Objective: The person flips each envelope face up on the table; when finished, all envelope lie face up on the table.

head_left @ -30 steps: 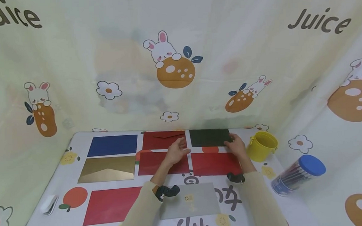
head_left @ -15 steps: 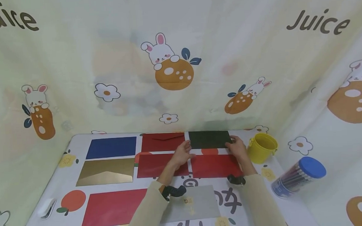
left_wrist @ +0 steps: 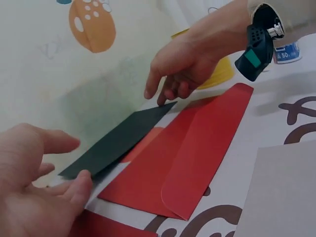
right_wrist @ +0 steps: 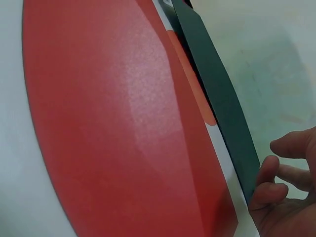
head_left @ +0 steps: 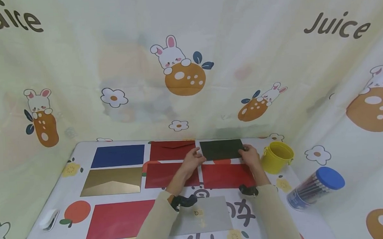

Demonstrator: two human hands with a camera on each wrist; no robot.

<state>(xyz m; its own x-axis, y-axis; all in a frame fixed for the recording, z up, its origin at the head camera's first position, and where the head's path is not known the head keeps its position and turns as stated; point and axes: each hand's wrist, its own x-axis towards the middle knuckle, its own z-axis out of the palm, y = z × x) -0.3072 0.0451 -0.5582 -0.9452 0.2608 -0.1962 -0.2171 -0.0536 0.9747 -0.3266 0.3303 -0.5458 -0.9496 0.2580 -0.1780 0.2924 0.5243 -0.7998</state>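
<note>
A dark green envelope [head_left: 221, 149] is at the back of the table, its near edge lifted a little off the cloth. My left hand [head_left: 197, 156] pinches its left end, the thumb [left_wrist: 80, 183] against the edge of the envelope [left_wrist: 118, 142]. My right hand [head_left: 244, 153] holds the right corner with curled fingertips [left_wrist: 163, 95]. In the right wrist view the thumb [right_wrist: 266, 174] presses on the edge of the envelope [right_wrist: 217, 98]. A red envelope [head_left: 227, 175] lies flat just in front, under both wrists.
More red envelopes [head_left: 171, 174] [head_left: 171, 150] [head_left: 119, 220], a blue one [head_left: 118, 156], a gold one [head_left: 111, 181] and a grey one [head_left: 203, 214] cover the table. A yellow bucket [head_left: 276, 156] and a blue-lidded pen tub [head_left: 316, 187] stand at the right. A small white object [head_left: 48, 219] lies front left.
My left hand has moved right from the red envelopes to the dark green envelope's left end. The envelope now sits slightly tilted and raised between both hands.
</note>
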